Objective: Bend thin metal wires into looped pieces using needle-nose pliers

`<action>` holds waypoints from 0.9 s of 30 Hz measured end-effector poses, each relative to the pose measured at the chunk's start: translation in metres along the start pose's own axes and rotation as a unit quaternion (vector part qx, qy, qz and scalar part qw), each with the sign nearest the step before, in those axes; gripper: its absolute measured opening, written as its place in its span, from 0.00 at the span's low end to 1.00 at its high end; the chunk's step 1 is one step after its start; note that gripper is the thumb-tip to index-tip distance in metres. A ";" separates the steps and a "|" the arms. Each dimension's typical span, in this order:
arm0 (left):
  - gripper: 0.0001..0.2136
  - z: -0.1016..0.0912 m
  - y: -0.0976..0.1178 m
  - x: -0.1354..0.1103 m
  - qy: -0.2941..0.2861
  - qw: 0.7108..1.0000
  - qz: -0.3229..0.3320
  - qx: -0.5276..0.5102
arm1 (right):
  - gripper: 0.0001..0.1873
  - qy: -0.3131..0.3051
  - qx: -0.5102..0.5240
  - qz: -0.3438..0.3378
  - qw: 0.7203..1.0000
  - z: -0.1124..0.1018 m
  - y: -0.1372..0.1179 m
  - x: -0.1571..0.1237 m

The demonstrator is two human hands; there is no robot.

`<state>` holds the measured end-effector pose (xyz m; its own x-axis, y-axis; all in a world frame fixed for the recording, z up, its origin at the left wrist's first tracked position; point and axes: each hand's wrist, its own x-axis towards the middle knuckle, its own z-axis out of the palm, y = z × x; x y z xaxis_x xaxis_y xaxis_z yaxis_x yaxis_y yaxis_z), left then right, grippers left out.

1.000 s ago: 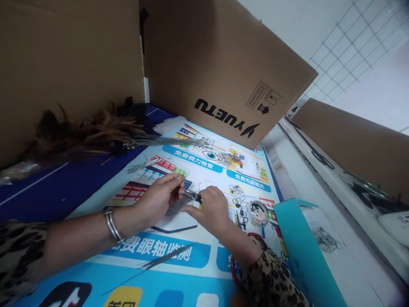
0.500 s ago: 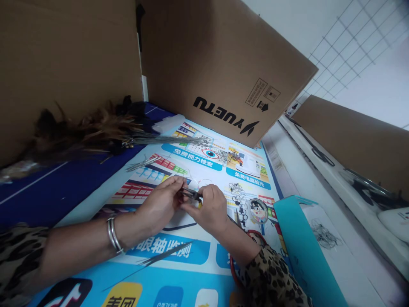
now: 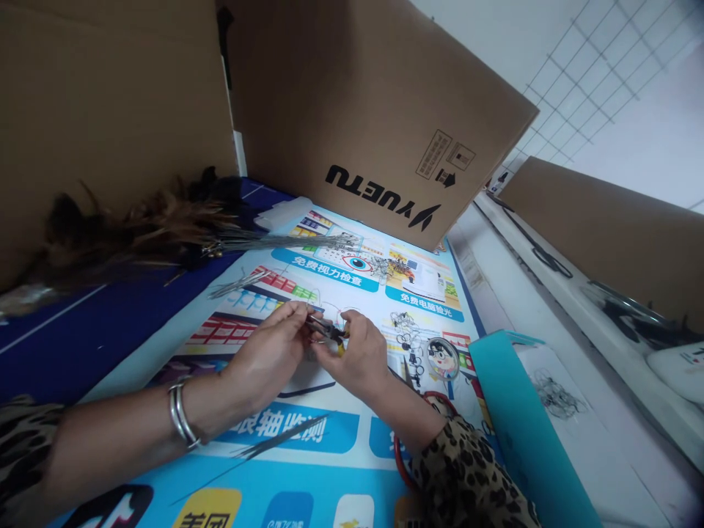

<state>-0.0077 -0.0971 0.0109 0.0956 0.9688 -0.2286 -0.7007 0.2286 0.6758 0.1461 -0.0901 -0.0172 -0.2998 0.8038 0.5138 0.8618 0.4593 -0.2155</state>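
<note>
My right hand [image 3: 360, 359] is closed around small pliers [image 3: 330, 330] with dark jaws and a bit of yellow handle showing. The jaws point left, toward the fingertips of my left hand [image 3: 275, 348]. That hand is pinched shut at the jaws on what looks like a thin wire, mostly hidden by the fingers. Below the hands, a bundle of thin dark wires [image 3: 280, 438] lies on the printed sheet. Scissors with red handles [image 3: 400, 458] lie partly under my right forearm.
Long wires [image 3: 286, 240] and brown feathers [image 3: 137, 220] lie at the back left. Small bent wire pieces [image 3: 407, 334] sit beside a round tin [image 3: 443, 358]. A teal box [image 3: 528, 433] holding tangled wire stands right. Cardboard boxes [image 3: 374, 110] rise behind.
The view has shifted slightly. The right fingers have loosened a little on the pliers, with the index finger raised; more yellow handle shows. The left hand still pinches at the jaws.
</note>
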 end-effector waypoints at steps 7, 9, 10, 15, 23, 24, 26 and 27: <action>0.05 -0.008 0.002 0.006 -0.006 1.000 0.003 0.000 | 0.31 -0.012 -0.001 -0.023 1.000 -0.003 0.011 0.001; 0.05 -0.010 0.003 0.008 -0.011 1.000 0.000 0.004 | 0.30 -0.020 0.003 -0.035 0.999 -0.004 0.015 0.002; 0.05 -0.011 0.003 0.009 -0.015 1.000 0.000 0.008 | 0.29 -0.024 0.009 -0.042 0.999 -0.005 0.016 0.002; 0.06 -0.018 0.004 0.014 -0.036 0.998 -0.017 0.038 | 0.19 -0.045 0.062 -0.070 0.995 -0.004 0.028 0.006; 0.07 -0.020 0.003 0.018 -0.032 0.997 -0.048 0.045 | 0.14 -0.056 0.155 -0.082 0.983 0.000 0.038 0.010; 0.07 -0.020 0.003 0.018 -0.032 0.997 -0.049 0.046 | 0.14 -0.057 0.164 -0.081 0.981 0.000 0.037 0.010; 0.08 -0.021 0.003 0.018 -0.034 0.997 -0.050 0.052 | 0.13 -0.067 0.184 -0.074 0.978 -0.002 0.037 0.011; 0.08 -0.021 0.003 0.018 -0.036 0.996 -0.049 0.058 | 0.13 -0.076 0.195 -0.070 0.975 -0.003 0.036 0.012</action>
<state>-0.0231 -0.0814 -0.0054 0.2125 0.9448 -0.2495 -0.5988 0.3277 0.7308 0.1749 -0.0652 -0.0162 -0.4856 0.7560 0.4390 0.5959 0.6537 -0.4665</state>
